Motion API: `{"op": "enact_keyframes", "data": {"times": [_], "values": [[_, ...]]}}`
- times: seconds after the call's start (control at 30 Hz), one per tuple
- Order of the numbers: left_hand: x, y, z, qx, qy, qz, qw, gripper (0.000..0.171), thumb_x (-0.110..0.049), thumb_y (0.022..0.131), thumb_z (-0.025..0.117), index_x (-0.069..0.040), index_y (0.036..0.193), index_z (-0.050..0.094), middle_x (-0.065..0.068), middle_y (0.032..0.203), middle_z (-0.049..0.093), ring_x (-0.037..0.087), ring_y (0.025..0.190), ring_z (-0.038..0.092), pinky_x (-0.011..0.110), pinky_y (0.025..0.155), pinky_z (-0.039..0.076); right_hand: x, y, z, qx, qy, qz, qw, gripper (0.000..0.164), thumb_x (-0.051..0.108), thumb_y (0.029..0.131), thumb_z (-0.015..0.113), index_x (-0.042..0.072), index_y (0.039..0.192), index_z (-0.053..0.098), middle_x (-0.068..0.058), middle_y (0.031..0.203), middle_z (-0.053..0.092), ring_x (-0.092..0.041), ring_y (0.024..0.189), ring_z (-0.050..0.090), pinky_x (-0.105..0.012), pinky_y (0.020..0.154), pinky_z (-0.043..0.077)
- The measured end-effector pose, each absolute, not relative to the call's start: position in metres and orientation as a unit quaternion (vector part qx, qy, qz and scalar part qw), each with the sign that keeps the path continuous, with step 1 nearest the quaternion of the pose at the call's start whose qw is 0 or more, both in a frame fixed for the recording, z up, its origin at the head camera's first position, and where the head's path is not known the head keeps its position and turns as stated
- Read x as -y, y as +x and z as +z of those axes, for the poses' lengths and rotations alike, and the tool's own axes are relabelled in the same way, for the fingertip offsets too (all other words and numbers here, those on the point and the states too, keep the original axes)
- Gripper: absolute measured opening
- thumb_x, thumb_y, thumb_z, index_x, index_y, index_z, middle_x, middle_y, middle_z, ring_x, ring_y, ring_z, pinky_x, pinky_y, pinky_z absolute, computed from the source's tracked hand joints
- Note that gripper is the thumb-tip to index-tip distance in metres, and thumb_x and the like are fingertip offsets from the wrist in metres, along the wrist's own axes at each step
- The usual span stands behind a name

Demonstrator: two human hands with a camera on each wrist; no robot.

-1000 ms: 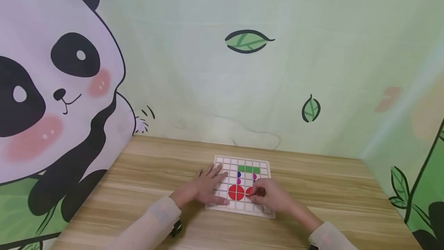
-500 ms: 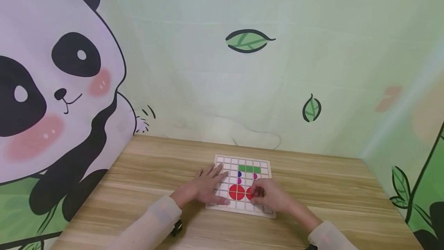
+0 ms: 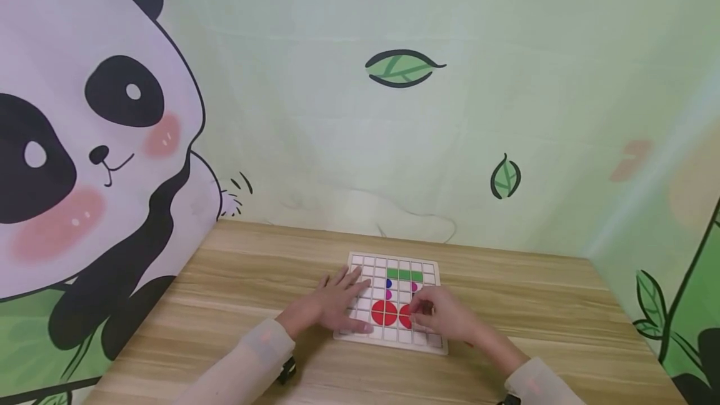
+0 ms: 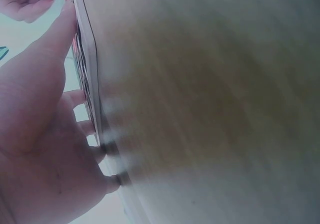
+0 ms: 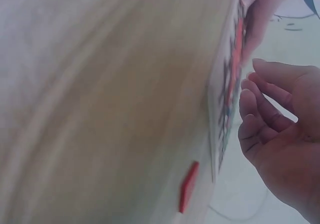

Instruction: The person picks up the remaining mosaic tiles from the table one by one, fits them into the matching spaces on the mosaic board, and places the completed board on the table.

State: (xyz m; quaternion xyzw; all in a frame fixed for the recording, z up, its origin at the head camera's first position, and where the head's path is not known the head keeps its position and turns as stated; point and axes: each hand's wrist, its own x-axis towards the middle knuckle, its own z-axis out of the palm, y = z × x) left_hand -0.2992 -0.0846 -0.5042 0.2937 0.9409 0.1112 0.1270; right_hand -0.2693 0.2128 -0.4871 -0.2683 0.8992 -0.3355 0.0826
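Note:
A white gridded board (image 3: 360,260) lies on the wooden table, holding flat colored tiles. Red quarter-circle tiles (image 3: 384,313) form a full disc on it, and red tiles to the right form a half disc (image 3: 404,316). My left hand (image 3: 340,302) rests spread over the board's left side; in the left wrist view, the left hand's (image 4: 40,114) fingertips sit at the board's edge. My right hand (image 3: 441,314) is bent just right of the half disc. In the right wrist view, the right hand's (image 5: 285,119) fingers are loosely curved, with nothing visible between thumb and fingertips.
Green tiles (image 3: 404,274) form a bar near the board's top, with small blue and pink half-round tiles (image 3: 389,294) below it. A loose red tile (image 5: 188,186) lies on the table beside the board. A panda-printed backdrop (image 3: 394,161) stands behind the table (image 3: 270,255).
My right hand has shifted slightly right, off the red half disc, whose tile looked tilted under the fingertips and now lies flat. The left hand has stayed in place.

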Motion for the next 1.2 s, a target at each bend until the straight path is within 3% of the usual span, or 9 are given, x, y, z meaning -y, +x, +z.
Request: {"op": "enact_keyframes", "data": {"times": [0.47, 0.8, 1.2], "values": [[0.083, -0.299, -0.507, -0.940, 0.297, 0.110, 0.125, 0.106, -0.081, 0.090, 0.060, -0.022, 0.171, 0.025, 0.011, 0.178, 0.008, 0.040, 0.163, 0.003, 0.069, 0.126, 0.010, -0.279, -0.267, -0.478, -0.906, -0.243, -0.344, 0.043, 0.003, 0.011, 0.097, 0.077, 0.010, 0.097, 0.074, 0.005, 0.087, 0.067, -0.012, 0.078, 0.060, -0.027, 0.067, 0.054], [0.083, -0.300, -0.504, -0.942, 0.291, 0.104, 0.128, 0.107, -0.082, 0.089, 0.060, -0.023, 0.171, 0.025, 0.010, 0.179, 0.008, 0.039, 0.163, 0.003, 0.067, 0.126, 0.010, -0.316, -0.255, -0.490, -0.895, -0.252, -0.357, 0.087, 0.008, 0.008, 0.094, 0.080, 0.005, 0.098, 0.074, 0.004, 0.088, 0.068, -0.006, 0.079, 0.060, -0.024, 0.069, 0.054], [0.084, -0.299, -0.504, -0.943, 0.290, 0.103, 0.127, 0.106, -0.081, 0.090, 0.060, -0.023, 0.171, 0.025, 0.010, 0.179, 0.008, 0.039, 0.163, 0.003, 0.067, 0.126, 0.011, -0.323, -0.245, -0.491, -0.878, -0.273, -0.376, 0.119, 0.019, 0.016, 0.091, 0.084, 0.007, 0.101, 0.071, 0.002, 0.087, 0.064, -0.007, 0.080, 0.058, -0.024, 0.068, 0.051]]}}
